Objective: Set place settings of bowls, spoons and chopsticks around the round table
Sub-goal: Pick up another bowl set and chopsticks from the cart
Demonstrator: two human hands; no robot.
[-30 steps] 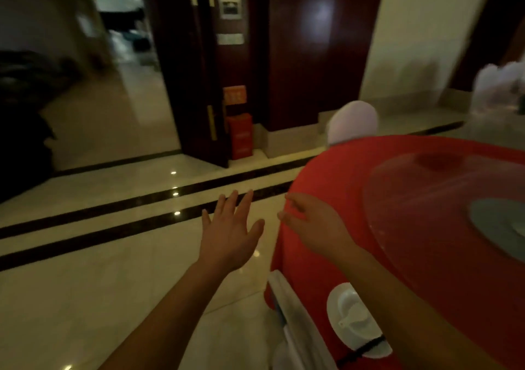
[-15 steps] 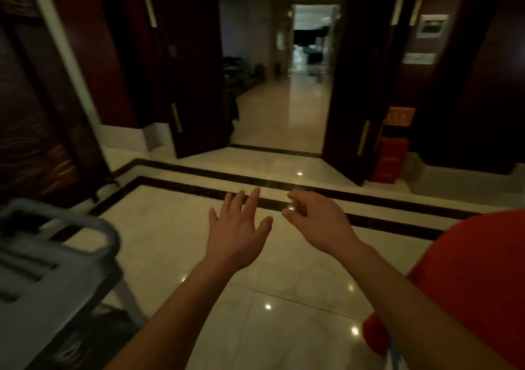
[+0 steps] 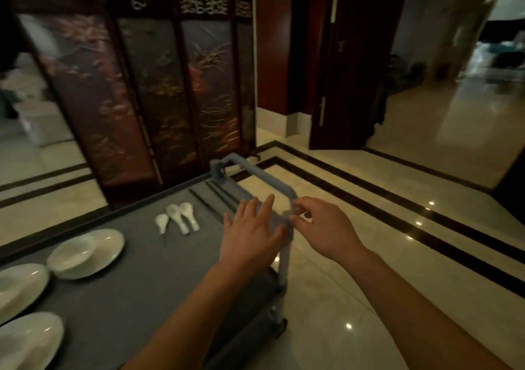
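Head view showed our left hand (image 3: pixel 250 236) spread flat over the grey cart (image 3: pixel 147 278), holding nothing. Our right hand (image 3: pixel 324 227) was loosely curled by the cart's handle (image 3: pixel 255 172), its grip empty too. Three white spoons (image 3: pixel 179 217) lay together on the cart, with dark chopsticks (image 3: pixel 213 202) just beyond them. White bowls on plates (image 3: pixel 85 253) sat at the left end. We thought the spoons and bowls were smooth, hard and easy to break. We would pinch a spoon by its thin handle and lift a bowl by its rim.
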